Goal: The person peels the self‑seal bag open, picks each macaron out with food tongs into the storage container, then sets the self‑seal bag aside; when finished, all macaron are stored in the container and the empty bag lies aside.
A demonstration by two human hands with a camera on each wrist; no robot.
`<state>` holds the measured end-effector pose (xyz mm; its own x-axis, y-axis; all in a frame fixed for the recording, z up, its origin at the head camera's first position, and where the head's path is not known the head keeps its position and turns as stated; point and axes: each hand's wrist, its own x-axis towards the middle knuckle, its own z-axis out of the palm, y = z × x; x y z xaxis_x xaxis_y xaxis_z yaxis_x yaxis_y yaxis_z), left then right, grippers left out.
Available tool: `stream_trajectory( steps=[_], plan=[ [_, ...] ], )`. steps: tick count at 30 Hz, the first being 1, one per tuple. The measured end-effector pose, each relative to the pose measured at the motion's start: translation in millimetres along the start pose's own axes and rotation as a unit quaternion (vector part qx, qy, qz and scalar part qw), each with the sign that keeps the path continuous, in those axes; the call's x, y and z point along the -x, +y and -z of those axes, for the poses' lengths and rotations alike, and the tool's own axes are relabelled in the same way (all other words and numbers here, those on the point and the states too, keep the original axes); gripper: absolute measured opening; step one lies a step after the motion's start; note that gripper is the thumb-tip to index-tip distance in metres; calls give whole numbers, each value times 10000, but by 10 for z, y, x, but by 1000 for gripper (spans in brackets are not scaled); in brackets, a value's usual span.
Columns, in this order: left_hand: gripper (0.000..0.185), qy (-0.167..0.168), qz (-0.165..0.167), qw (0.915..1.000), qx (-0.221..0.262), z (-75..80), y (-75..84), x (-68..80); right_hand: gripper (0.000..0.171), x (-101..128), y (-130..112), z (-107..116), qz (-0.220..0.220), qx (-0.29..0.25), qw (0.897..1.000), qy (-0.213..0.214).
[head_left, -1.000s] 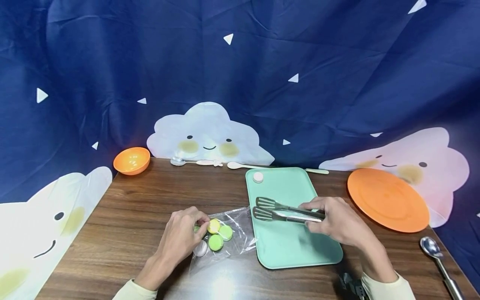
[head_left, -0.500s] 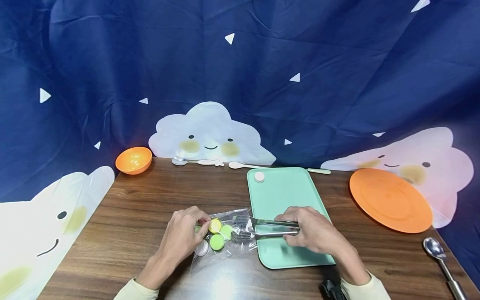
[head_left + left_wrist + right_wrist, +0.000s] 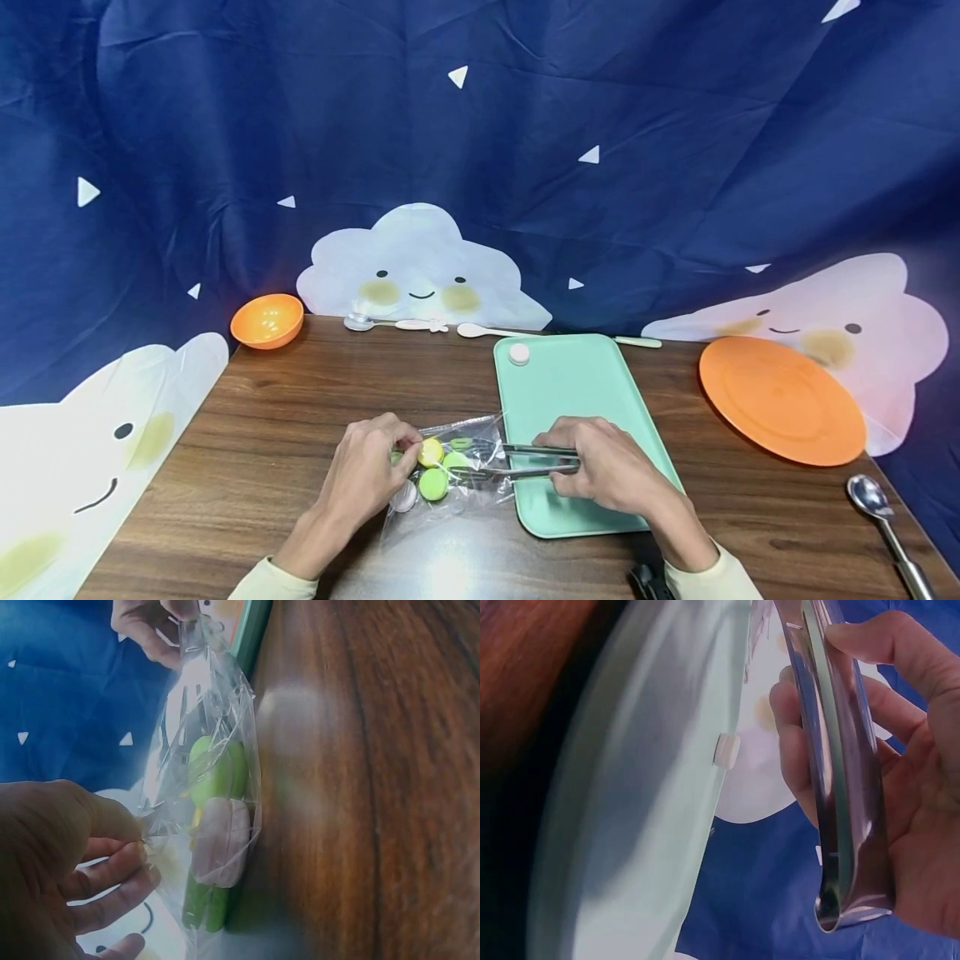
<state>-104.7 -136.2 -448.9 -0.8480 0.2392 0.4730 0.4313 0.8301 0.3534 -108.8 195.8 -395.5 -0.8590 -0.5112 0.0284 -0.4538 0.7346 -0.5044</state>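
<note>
Left hand (image 3: 367, 475) pinches with curled fingertips; right hand (image 3: 600, 467) holds a closed grip, both forearms angled inward.

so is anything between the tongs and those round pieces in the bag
Nothing solid. The tongs held by the right hand have their tips inside the clear bag, beside the round pieces. The left hand pinches the bag's edge.

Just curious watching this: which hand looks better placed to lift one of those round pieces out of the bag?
Probably the right hand: it grips the tongs, tips already inside the plastic bag. The left hand pinches the bag.
</note>
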Motion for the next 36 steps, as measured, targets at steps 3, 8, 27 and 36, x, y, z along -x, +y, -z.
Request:
stream_trajectory(
  steps=[3, 8, 27, 36],
  plan=[
    [15, 4, 2, 10000, -25, -2, -2, 5, 37, 10, 5, -5, 0, 15, 10000, 36],
    [15, -5, 18, 10000, -14, -6, 2, 5, 36, 55, 42, 42, -13, 62, 9999, 161],
    [34, -2034, 255, 9756, 785, 307, -391, -96, 43, 92, 755, 627, -1892, 412, 9703, 1450],
    [13, -2402, -341, 9641, 1079, 354, -472, -113, 50, -68, 1074, 592, -2441, 811, 9564, 1382]
  ],
)
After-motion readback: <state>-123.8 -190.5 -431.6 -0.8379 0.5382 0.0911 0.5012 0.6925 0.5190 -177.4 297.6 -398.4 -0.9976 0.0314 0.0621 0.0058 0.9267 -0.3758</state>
